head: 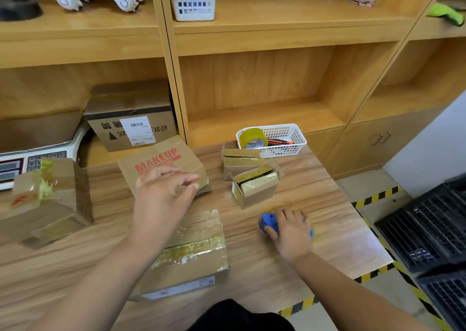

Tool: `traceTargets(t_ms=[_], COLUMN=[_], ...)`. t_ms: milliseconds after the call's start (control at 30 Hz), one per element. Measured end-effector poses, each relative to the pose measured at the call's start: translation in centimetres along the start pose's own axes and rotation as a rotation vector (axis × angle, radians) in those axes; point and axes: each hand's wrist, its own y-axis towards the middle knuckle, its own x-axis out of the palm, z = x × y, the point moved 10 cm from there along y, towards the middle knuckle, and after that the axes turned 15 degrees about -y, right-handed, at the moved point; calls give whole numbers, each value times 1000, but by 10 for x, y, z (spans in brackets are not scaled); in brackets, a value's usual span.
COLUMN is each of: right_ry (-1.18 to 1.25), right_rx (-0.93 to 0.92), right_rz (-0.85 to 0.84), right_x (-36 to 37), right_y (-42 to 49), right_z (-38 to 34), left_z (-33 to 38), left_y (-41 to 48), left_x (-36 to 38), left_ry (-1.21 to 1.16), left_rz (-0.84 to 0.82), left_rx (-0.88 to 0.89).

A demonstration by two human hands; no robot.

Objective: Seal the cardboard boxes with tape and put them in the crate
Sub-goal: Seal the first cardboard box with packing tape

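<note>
The left hand (164, 192), loosely spread, is hovering over the MAKEUP box (156, 157) while the right hand (290, 232) is gripping the blue tape dispenser (268, 223) well to its right.

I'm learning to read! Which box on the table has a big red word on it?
The tilted box just beyond the left hand: MAKEUP is printed on it in red. The far-left box has only a small red mark.
</note>
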Motion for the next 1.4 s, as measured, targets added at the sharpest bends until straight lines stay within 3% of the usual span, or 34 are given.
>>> traceTargets(t_ms=[133, 200, 267, 367, 467, 600, 767, 1033, 1200, 1400], right_ry=[601, 1027, 1349, 1545, 1710, 1689, 1537, 1316, 1246, 989], right_rx=[12, 0, 13, 27, 100, 180, 178, 298, 346, 260], right_rz=[174, 114, -74, -226, -197, -133, -120, -187, -209, -91], right_x=[-68, -96, -109, -113, -114, -109, -102, -67, -51, -56], right_y=[18, 24, 26, 24, 24, 23, 18, 6, 1, 3], right_z=[-30, -51, -76, -99, -102, -98, -103, -98, -95, -97], left_z=[-3, -5, -8, -12, -20, -40, -67, -89, -107, -107], left_y=[-3, -5, -7, -8, -10, -18, -32, -52, -58, -55], left_x=[-4, -7, -9, -13, -16, -19, -21, 0, 20, 25], left_ry=[-53, -94, -134, -213, -280, -327, -206, -112, -170, 72], left_rz=[8, 23, 30, 41, 46, 81, 139, 180, 87, 17], left_rx=[-60, -92, -113, -143, -192, -321, -471, -513, -584, -481])
